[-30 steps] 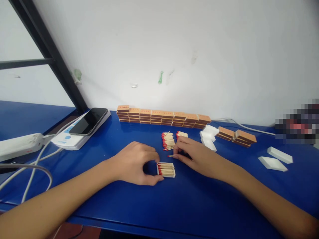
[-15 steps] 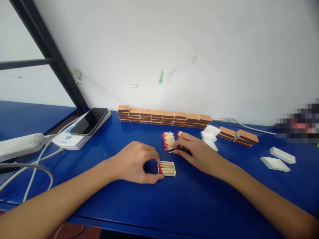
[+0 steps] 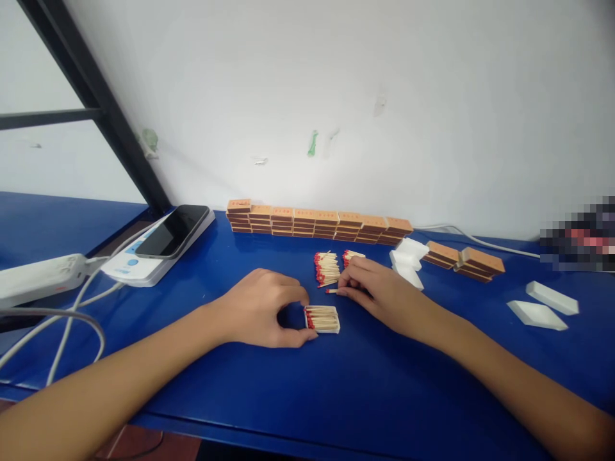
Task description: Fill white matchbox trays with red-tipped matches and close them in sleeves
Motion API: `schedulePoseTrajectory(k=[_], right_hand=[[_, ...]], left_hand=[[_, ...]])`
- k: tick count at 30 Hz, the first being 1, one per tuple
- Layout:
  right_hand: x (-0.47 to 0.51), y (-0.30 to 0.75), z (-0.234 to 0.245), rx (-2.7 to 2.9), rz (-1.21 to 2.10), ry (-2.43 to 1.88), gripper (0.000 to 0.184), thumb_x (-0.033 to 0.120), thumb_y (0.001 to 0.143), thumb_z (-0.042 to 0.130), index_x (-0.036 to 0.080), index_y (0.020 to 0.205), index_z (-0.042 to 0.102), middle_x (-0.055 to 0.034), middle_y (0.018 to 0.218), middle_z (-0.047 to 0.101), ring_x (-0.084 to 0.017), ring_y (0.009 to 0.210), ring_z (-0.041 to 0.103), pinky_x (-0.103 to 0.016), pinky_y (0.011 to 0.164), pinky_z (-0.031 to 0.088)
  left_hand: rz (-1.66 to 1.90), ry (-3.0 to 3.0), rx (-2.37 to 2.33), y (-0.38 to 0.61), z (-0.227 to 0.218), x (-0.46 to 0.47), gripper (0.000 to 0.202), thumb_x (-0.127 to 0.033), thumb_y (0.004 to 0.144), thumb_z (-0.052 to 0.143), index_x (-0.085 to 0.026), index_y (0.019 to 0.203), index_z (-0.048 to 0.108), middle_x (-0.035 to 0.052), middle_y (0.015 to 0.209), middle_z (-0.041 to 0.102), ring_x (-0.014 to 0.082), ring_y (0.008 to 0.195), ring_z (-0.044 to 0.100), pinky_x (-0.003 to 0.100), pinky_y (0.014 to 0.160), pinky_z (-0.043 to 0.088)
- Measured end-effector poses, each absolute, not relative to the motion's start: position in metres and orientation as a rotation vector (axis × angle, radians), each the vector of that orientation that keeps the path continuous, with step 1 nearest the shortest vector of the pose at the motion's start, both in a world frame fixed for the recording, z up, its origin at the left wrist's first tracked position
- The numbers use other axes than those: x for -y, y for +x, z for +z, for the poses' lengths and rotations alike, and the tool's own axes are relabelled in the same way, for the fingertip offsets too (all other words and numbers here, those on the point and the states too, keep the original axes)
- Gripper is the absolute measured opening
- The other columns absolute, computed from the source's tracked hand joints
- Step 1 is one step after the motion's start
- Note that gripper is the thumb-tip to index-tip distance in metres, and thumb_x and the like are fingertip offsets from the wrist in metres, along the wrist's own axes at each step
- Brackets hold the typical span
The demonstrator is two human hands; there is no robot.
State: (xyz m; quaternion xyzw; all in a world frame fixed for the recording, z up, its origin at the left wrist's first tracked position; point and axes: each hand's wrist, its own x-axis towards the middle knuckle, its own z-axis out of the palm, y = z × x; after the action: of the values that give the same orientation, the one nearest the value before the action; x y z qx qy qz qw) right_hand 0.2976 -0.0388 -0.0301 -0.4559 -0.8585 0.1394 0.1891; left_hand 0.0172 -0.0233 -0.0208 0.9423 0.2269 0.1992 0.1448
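Note:
A small white matchbox tray [image 3: 338,328] holds a layer of red-tipped matches lying side by side. My left hand [image 3: 266,310] grips the tray's left end between thumb and forefinger. Up and to the right, my right hand [image 3: 372,288] pinches a single match [image 3: 331,291] just above or on the blue tabletop; its red head points left. Just beyond that match lies a pile of matches [image 3: 327,269]. A second pile [image 3: 353,256] is partly hidden behind my right hand.
Stacked matchboxes [image 3: 314,224] form a row along the wall. More matchboxes [image 3: 480,262], folded white trays [image 3: 407,259] and white pieces [image 3: 538,315] sit to the right. A phone [image 3: 173,232] rests on a white device at left, with cables [image 3: 72,317] and a power strip [image 3: 43,280].
My right hand has shifted slightly right, and the pinched match now lies a little apart from the pile. My left hand stays on the tray. The view has tilted slightly.

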Motion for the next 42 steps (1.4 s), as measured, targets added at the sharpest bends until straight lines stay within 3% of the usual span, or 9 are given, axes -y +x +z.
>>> schedulePoseTrajectory(k=[11,15,19,26,32,38,42], right_hand=[[0.074,0.267,-0.017,2.409,0.424,-1.192,0.007,0.020,0.101,0.064,0.022,0.094,0.065,-0.0035,0.095,0.065,-0.018,0.084,0.063,-0.031,0.072,0.051],[0.068,0.268,-0.020,2.341,0.430,-1.169,0.009,0.021,0.102,0.060,0.023,0.098,0.068,-0.0039,0.094,0.065,-0.017,0.081,0.063,-0.032,0.073,0.053],[0.065,0.270,-0.021,2.397,0.421,-0.969,0.028,0.015,0.104,0.049,0.025,0.118,0.071,-0.0080,0.104,0.063,-0.019,0.091,0.063,-0.034,0.079,0.055],[0.066,0.272,-0.025,2.451,0.268,-0.905,0.037,0.010,0.100,0.049,0.027,0.118,0.077,-0.0081,0.099,0.059,-0.020,0.086,0.061,-0.034,0.071,0.053],[0.069,0.272,-0.025,2.542,0.255,-0.893,0.049,0.008,0.100,0.046,0.032,0.134,0.070,-0.0100,0.109,0.062,-0.020,0.089,0.061,-0.033,0.071,0.055],[0.068,0.276,-0.030,2.424,0.340,-0.863,0.034,0.014,0.104,0.051,0.026,0.127,0.073,-0.0095,0.105,0.066,-0.020,0.092,0.065,-0.036,0.077,0.058],[0.067,0.277,-0.029,2.399,0.393,-0.869,0.026,0.016,0.105,0.055,0.025,0.118,0.074,-0.0073,0.102,0.070,-0.020,0.090,0.068,-0.036,0.080,0.058]], left_hand=[[0.618,2.744,-0.696,0.019,-0.026,0.022,0.035,-0.050,0.088,0.076,-0.017,0.099,0.076,-0.0013,0.074,0.067,0.0134,0.061,0.060,0.028,0.058,0.041],[0.619,2.757,-0.676,0.019,-0.026,0.023,0.035,-0.052,0.090,0.074,-0.018,0.100,0.076,-0.0014,0.074,0.067,0.0133,0.062,0.060,0.029,0.058,0.042],[0.625,2.729,-0.652,0.019,-0.026,0.022,0.033,-0.050,0.091,0.073,-0.019,0.101,0.076,-0.0021,0.073,0.066,0.0126,0.061,0.059,0.028,0.057,0.043],[0.625,2.664,-0.664,0.020,-0.027,0.021,0.034,-0.048,0.087,0.078,-0.019,0.104,0.077,-0.0031,0.072,0.067,0.0120,0.060,0.060,0.027,0.058,0.043],[0.611,2.644,-0.672,0.020,-0.026,0.020,0.033,-0.050,0.087,0.077,-0.019,0.096,0.076,-0.0035,0.070,0.065,0.0109,0.058,0.058,0.027,0.055,0.041],[0.631,2.623,-0.673,0.019,-0.029,0.020,0.027,-0.043,0.086,0.079,-0.019,0.099,0.076,-0.0047,0.068,0.062,0.0106,0.058,0.056,0.026,0.056,0.041],[0.680,2.623,-0.698,0.023,-0.027,0.023,0.046,-0.051,0.083,0.080,-0.018,0.113,0.073,0.0002,0.083,0.064,0.0162,0.073,0.060,0.030,0.064,0.047]])
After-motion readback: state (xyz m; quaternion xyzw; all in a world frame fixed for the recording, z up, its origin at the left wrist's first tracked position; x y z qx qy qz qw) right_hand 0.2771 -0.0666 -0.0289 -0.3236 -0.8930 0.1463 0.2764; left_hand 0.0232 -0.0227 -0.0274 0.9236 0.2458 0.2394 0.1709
